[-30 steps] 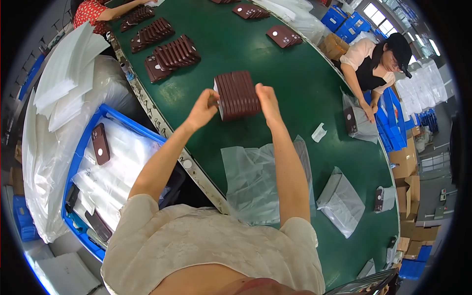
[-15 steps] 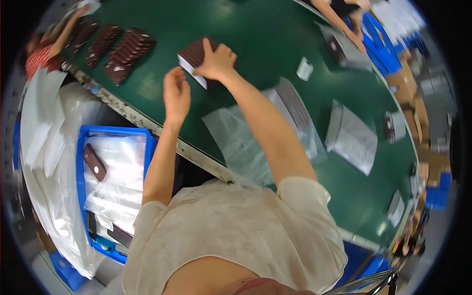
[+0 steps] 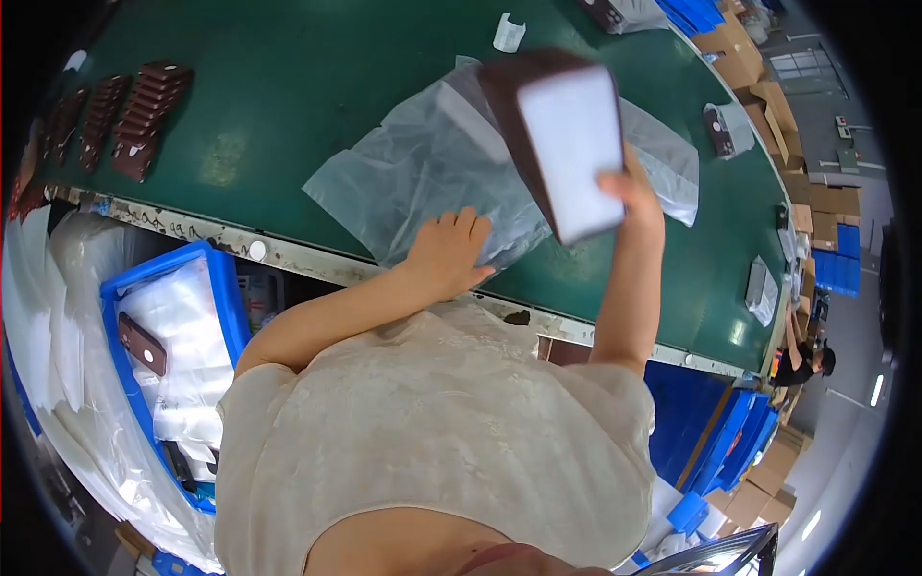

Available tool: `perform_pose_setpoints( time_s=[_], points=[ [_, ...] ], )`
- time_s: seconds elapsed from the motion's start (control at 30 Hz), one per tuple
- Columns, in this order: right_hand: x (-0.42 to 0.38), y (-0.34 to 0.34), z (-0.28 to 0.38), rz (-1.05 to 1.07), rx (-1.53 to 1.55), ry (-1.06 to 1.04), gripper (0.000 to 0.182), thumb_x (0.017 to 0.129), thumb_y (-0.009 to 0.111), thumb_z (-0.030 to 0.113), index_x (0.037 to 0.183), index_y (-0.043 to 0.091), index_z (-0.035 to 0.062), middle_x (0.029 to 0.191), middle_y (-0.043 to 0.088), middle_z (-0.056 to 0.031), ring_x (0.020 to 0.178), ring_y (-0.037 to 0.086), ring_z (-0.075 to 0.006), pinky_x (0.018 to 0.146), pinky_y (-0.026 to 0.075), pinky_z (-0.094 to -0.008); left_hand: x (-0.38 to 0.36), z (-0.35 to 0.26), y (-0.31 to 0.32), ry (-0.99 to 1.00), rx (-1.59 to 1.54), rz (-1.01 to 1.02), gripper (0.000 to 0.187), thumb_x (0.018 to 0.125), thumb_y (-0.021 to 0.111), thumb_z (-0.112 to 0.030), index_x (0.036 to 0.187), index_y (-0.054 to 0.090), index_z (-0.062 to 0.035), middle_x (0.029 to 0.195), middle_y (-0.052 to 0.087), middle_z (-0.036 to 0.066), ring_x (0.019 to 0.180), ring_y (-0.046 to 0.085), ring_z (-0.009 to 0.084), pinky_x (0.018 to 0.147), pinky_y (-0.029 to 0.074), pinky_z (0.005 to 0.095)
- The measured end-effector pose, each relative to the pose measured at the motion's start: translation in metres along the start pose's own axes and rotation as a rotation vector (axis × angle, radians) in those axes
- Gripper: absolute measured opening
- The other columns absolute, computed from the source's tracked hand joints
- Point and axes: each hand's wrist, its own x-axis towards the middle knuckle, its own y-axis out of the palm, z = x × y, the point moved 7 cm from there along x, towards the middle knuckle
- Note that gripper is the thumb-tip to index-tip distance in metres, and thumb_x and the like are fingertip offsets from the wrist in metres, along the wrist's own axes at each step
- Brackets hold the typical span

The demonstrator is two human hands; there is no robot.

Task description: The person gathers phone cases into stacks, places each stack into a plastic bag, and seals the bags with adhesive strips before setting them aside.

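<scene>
A stack of dark brown cases [image 3: 509, 96] with a white face toward me is raised over the green table, slightly blurred. My right hand [image 3: 636, 206] grips its lower right side, thumb on the white face. My left hand [image 3: 449, 252] rests on the near edge of a clear plastic bag [image 3: 384, 178]; its fingers are bent, and whether they pinch the plastic cannot be made out. Part of the bag lies behind the raised stack.
Rows of brown cases [image 3: 146, 106] lie at the table's left. A filled bag [image 3: 667, 158], a small white piece [image 3: 509, 34] and wrapped packs [image 3: 762, 291] are on the table. A blue bin [image 3: 223, 298] holds plastic bags and a case. A person [image 3: 805, 363] is at the far right.
My right hand has carried the brown stack from the upper middle to the right and turned its white face toward me. My left hand has come down to the bag. The view has shifted.
</scene>
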Motion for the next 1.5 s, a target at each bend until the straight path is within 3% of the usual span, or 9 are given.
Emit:
perform_pose_setpoints(
  time_s=[0.2, 0.37, 0.63, 0.83, 1.0, 1.1, 1.27, 1.4, 1.5],
  points=[
    [-0.11, -0.023, -0.063, 0.047, 0.222, 0.115, 0.121, 0.045, 0.08, 0.024, 0.149, 0.029, -0.0108, 0.142, 0.049, -0.024, 0.13, 0.052, -0.0341, 0.111, 0.036, -0.0371, -0.004, -0.004, 0.019, 0.064, 0.135, -0.022, 0.036, 0.085, 0.069, -0.031, 0.101, 0.05, -0.0052, 0.095, 0.058, 0.011, 0.085, 0.062, 0.0288, 0.064, 0.048, 0.0441],
    [-0.127, -0.002, -0.079, 0.161, 0.186, 0.156, 0.126, 0.044, 0.081, 0.029, 0.152, 0.027, -0.0074, 0.146, 0.046, -0.0224, 0.135, 0.046, -0.0333, 0.113, 0.03, -0.0353, 0.01, 0.028, -0.023, -0.2, -0.488, -0.085, 0.018, 0.094, 0.06, -0.019, 0.102, 0.051, -0.005, 0.083, 0.061, 0.015, 0.073, 0.063, 0.0329, 0.061, 0.048, 0.0447],
    [-0.069, 0.031, -0.084, -0.066, -0.764, 0.134, 0.112, 0.058, 0.082, 0.03, 0.155, 0.031, 0.0056, 0.15, 0.037, -0.0229, 0.136, 0.041, -0.038, 0.114, 0.027, -0.0399, 0.004, -0.011, -0.09, -0.051, -0.388, -0.387, 0.009, 0.097, 0.057, -0.011, 0.104, 0.053, -0.0058, 0.075, 0.061, 0.015, 0.064, 0.063, 0.0348, 0.055, 0.047, 0.0421],
    [-0.022, 0.087, -0.08, -0.255, -1.143, -0.42, 0.109, 0.06, 0.082, 0.038, 0.151, 0.034, 0.0032, 0.14, 0.041, -0.0271, 0.128, 0.039, -0.0453, 0.105, 0.029, -0.0576, 0.0, -0.03, -0.083, 0.081, -0.395, -0.367, 0.009, 0.096, 0.06, -0.009, 0.102, 0.054, -0.0065, 0.074, 0.062, 0.014, 0.063, 0.063, 0.0336, 0.052, 0.047, 0.04],
    [0.03, 0.101, -0.075, -0.311, -1.244, -0.07, 0.103, 0.067, 0.078, 0.041, 0.153, 0.032, 0.0091, 0.15, 0.031, -0.0298, 0.14, 0.029, -0.0463, 0.112, 0.023, -0.0595, -0.006, -0.021, -0.076, 0.004, -0.507, -0.276, 0.011, 0.097, 0.058, -0.013, 0.101, 0.055, -0.0037, 0.074, 0.064, 0.014, 0.062, 0.064, 0.0339, 0.052, 0.048, 0.0415],
    [0.042, 0.101, -0.081, -0.427, -1.303, -0.263, 0.101, 0.071, 0.074, 0.043, 0.153, 0.029, 0.0049, 0.153, 0.027, -0.0308, 0.142, 0.026, -0.0457, 0.112, 0.022, -0.0618, -0.018, 0.012, -0.072, -0.181, -0.672, -0.211, 0.018, 0.098, 0.058, -0.019, 0.103, 0.056, -0.0018, 0.074, 0.064, 0.016, 0.063, 0.064, 0.0366, 0.056, 0.049, 0.0425],
    [0.037, 0.097, -0.082, -0.477, -1.328, -0.285, 0.099, 0.073, 0.073, 0.041, 0.151, 0.029, -0.0006, 0.154, 0.025, -0.0313, 0.143, 0.025, -0.0461, 0.113, 0.021, -0.0618, -0.073, 0.124, -0.039, -0.782, -0.48, -0.052, 0.029, 0.1, 0.059, -0.033, 0.107, 0.06, -0.0044, 0.086, 0.067, 0.012, 0.069, 0.064, 0.0161, 0.061, 0.049, 0.0323],
    [0.038, 0.097, -0.08, -0.502, -1.365, -0.25, 0.098, 0.073, 0.072, 0.04, 0.151, 0.029, -0.0022, 0.154, 0.025, -0.0308, 0.144, 0.024, -0.046, 0.113, 0.021, -0.0622, -0.075, 0.142, 0.013, -1.068, -1.426, -0.287, 0.025, 0.101, 0.059, -0.029, 0.114, 0.058, -0.0073, 0.094, 0.066, 0.003, 0.075, 0.062, 0.0122, 0.065, 0.05, 0.0288],
    [0.032, 0.098, -0.077, -0.398, -1.423, -0.249, 0.094, 0.075, 0.071, 0.037, 0.15, 0.03, -0.0019, 0.153, 0.026, -0.0322, 0.144, 0.025, -0.0458, 0.113, 0.021, -0.0621, -0.042, 0.142, 0.042, -0.715, -1.651, -0.324, 0.021, 0.102, 0.057, -0.023, 0.118, 0.054, -0.0095, 0.096, 0.063, -0.002, 0.078, 0.06, 0.009, 0.068, 0.05, 0.0263]
  ],
)
